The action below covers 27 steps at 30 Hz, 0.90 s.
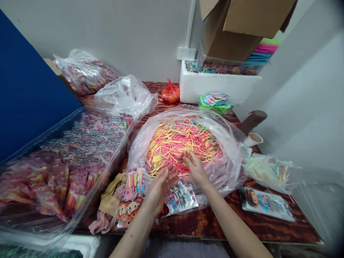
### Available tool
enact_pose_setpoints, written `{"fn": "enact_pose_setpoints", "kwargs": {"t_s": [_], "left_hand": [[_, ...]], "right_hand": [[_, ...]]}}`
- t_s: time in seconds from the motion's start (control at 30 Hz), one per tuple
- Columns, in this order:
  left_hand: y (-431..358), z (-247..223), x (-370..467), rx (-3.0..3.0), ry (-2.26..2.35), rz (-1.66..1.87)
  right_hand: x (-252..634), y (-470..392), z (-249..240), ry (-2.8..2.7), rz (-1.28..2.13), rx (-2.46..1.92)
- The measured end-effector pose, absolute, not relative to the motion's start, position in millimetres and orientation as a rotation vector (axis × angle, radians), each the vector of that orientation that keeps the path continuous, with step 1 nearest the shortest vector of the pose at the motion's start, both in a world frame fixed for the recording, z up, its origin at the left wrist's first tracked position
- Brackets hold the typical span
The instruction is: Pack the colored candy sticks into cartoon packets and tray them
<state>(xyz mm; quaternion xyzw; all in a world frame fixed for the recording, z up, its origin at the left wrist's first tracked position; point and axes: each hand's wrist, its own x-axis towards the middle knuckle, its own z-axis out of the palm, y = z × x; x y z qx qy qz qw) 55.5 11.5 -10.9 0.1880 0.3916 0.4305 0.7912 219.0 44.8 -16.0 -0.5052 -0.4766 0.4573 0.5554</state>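
Sticks, pink, yellow and green point(182, 138): one loose heap, in an open clear plastic bag point(231, 143), mid-table. 
Right hand point(195, 166): over the heap's near side, fingers closed on a few yellow sticks point(187, 153). 
Left hand point(163, 180): over the bag's near edge, palm turned inward, fingers open, nothing in them. 
Printed packets point(185, 197): at the bag's near edge, beneath and between the hands; more, some filled with sticks point(133, 183), left of the left forearm. 
Crumpled cloths point(113, 197): beside those packets, by the tray. 
Clear tray point(118, 148): left, crowded with filled packets point(51, 179). 
Flat printed packet point(266, 203) and small bag of sticks point(268, 172): right. 
Paper cup point(253, 139), brown cylindrical object point(252, 122): right, behind. 
Behind the heap: red bag of round items point(170, 93), green basket of cards point(215, 107), white foam box point(220, 86), cardboard box point(228, 39) above it. 
Back left: empty-looking plastic bag point(125, 95), full bag of packets point(84, 73). 
Table point(204, 222): red-brown, wood-patterned.
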Motion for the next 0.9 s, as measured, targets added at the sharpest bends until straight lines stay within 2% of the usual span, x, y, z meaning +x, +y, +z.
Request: {"fn": "enact_pose_setpoints", "kwargs": {"t_s": [0.1,0.23,0.47,0.6,0.7,0.9], "left_hand": [[8.2,-11.6,53.2,0.429,0.855,0.933],[9.8,-12.5,64.4,0.595,0.952,0.931],[30.5,-24.8,88.6,1.299,1.142,0.852],[39.2,-23.3,79.3,1.435,1.236,0.863],[37.2,-11.1,74.0,1.584,1.32,0.995],[15.0,17.9,80.5,1.679,1.069,1.216]], "right_hand": [[225.2,52.7,-16.0,-1.14,1.102,-1.176],[221.3,58.5,-11.8,-0.848,1.255,-1.026],[206.0,54.5,-17.4,-0.604,1.392,-0.888],[227.0,56.0,-21.0,-0.649,1.182,-0.973],[237.3,47.8,-14.5,-0.747,1.05,-1.059],[209.3,11.2,-0.9,-1.121,1.35,-1.095]]}}
